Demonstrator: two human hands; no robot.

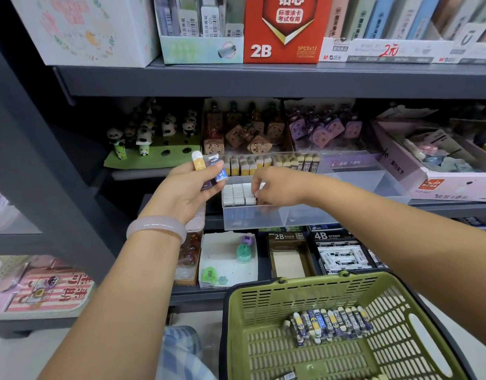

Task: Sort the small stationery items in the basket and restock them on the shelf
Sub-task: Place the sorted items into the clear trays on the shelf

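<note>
Erasers (240, 193) already fill part of the clear tray (280, 218) on the shelf (263, 80). The right hand (269, 187) pinches one into the rows; the left hand (187, 190) grips several more. Many erasers remain in the basket (299, 294), so the job looks roughly midway.

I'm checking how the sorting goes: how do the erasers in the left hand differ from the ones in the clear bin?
The erasers in the left hand are a few of mixed looks: a yellow sleeve, a blue one, a dark one. The erasers in the clear bin look uniformly white from above. The held ones fan out loosely; the binned ones stand packed in neat rows, where the right hand reaches. Both are small wrapped blocks.
</note>
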